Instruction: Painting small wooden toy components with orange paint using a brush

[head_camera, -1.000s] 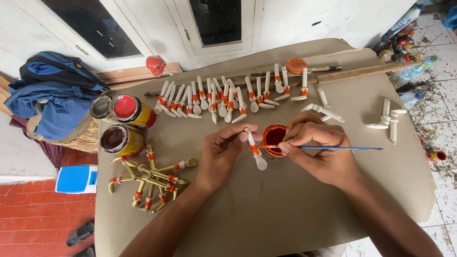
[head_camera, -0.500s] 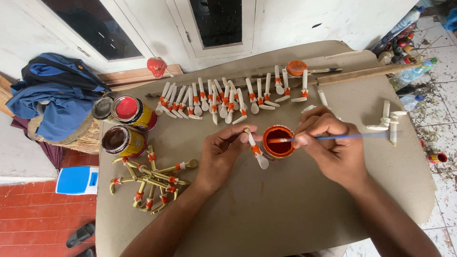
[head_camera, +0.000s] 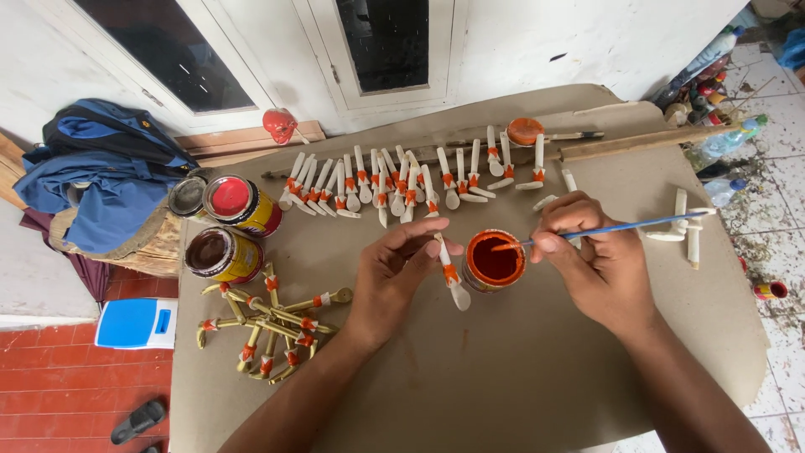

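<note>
Here the left hand (head_camera: 394, 281) pinches a small white wooden piece (head_camera: 451, 273) with an orange band between thumb and fingertips, the fingers closed lightly round its upper end while its rounded lower end points down toward the cardboard sheet (head_camera: 503, 369); the piece lies just beside the left wall of the open tin of orange paint (head_camera: 495, 262), close enough that I cannot tell whether they touch; the right hand (head_camera: 599, 268) is closed on a thin blue-handled paintbrush (head_camera: 612, 228), gripped between thumb and forefinger near the bristle end, with the handle running out to the right over the knuckles; the orange-tipped bristles sit over the tin's mouth, at or just above the paint; the tin stands on the cardboard between the two hands; beyond the hands a long row of white banded pieces (head_camera: 394, 180) lies side by side across the sheet, and a few more white pieces (head_camera: 683, 222) lie apart to the right; to the left stand a tin of red paint (head_camera: 239, 203) and a tin of brown paint (head_camera: 220, 253), with a heap of yellowish banded pieces (head_camera: 268, 323) just below them; a blue cloth bundle (head_camera: 101, 176) rests off the sheet at far left
</note>
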